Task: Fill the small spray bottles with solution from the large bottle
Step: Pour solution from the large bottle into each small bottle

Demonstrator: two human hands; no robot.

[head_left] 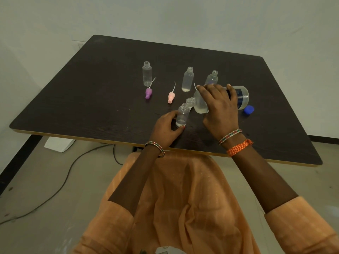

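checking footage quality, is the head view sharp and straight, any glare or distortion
Head view: wide-angle bend bows the table edges; light is dim and even, with no harsh glare; the right hand and large bottle look slightly soft; the small bottle held by the left hand is readable.

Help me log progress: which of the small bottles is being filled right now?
The nearest small bottle, held by the left hand under the tilted large bottle in the right hand. The other three stand untouched farther back.
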